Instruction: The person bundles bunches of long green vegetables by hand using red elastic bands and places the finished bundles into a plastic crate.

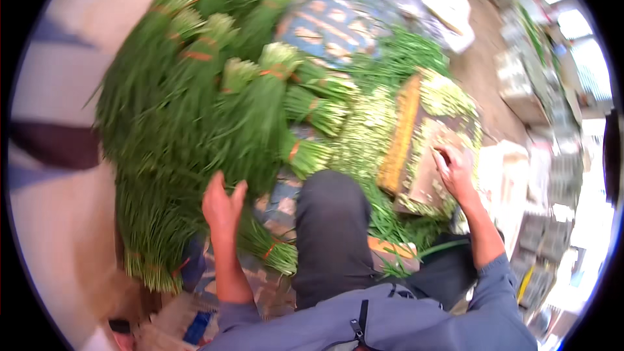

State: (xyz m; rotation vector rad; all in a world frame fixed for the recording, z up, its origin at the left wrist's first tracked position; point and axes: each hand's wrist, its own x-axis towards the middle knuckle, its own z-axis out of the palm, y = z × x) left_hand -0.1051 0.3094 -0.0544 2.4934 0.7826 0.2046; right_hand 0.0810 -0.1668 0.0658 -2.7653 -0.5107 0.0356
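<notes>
Long green leafy stalks, perhaps garlic chives, lie in a large heap of bundles (195,107) tied with orange-red bands. My left hand (223,202) is at the heap's near edge, thumb and fingers apart; whether it touches the leaves is unclear. To the right, my right hand (452,161) is over a brown board (429,175), its thumb and forefinger close together; whether something small is between them cannot be told. Pale cut ends (363,131) lie left of a yellow-orange strip (400,131) along the board, and more pale pieces (446,95) lie at its far end.
Loose green leaves (407,53) lie beyond the board on a blue patterned mat (326,29). A white plastic bag (446,5) is at the far right. Near my knee (334,214) lies one tied bundle (278,253). Stacked crates or boxes (521,87) stand along the right side.
</notes>
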